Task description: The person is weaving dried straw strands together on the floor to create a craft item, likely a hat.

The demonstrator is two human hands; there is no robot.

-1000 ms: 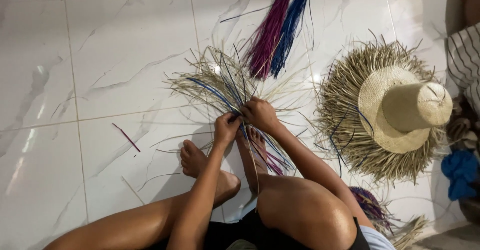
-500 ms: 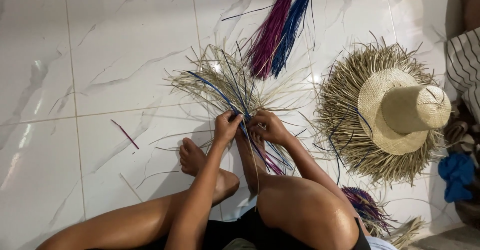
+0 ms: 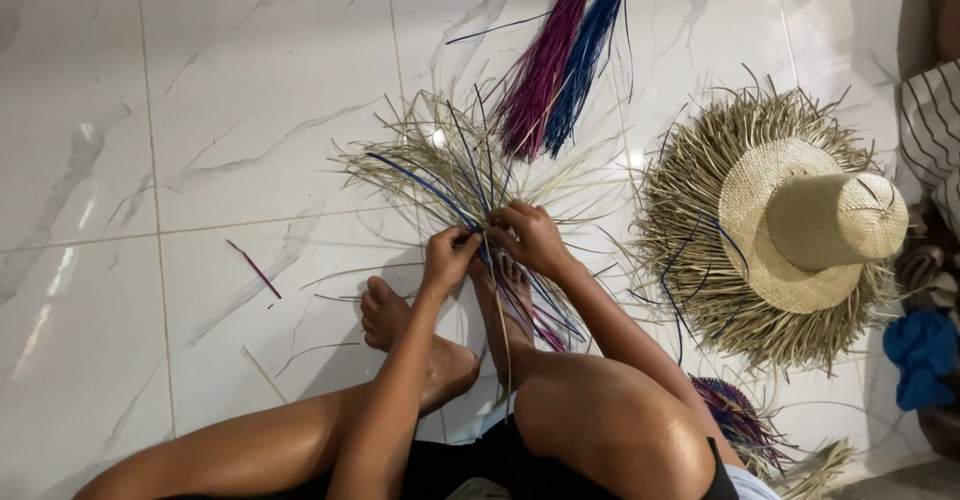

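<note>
I sit on a white tiled floor with a fan of pale straw strips [image 3: 430,160], mixed with blue and purple strands, spread in front of my feet. My left hand [image 3: 447,257] pinches the strands where they meet at the woven centre. My right hand [image 3: 531,237] grips the same bunch just beside it, fingers curled over blue and straw strips. The two hands almost touch. My right foot [image 3: 513,290] rests on the lower strands, and my left foot [image 3: 385,315] lies on the tile beside them.
A woven straw hat [image 3: 790,225] with a long frayed brim lies to the right. Bundles of purple strips [image 3: 545,60] and blue strips [image 3: 590,45] lie at the top. A blue cloth [image 3: 920,355] and striped fabric [image 3: 930,130] are at the right edge. A loose purple strip [image 3: 252,269] lies left.
My right hand dropped a little toward my left hand, then shifted back up while working the strands. My left hand stayed at the centre of the weave. The view drifted slightly.
</note>
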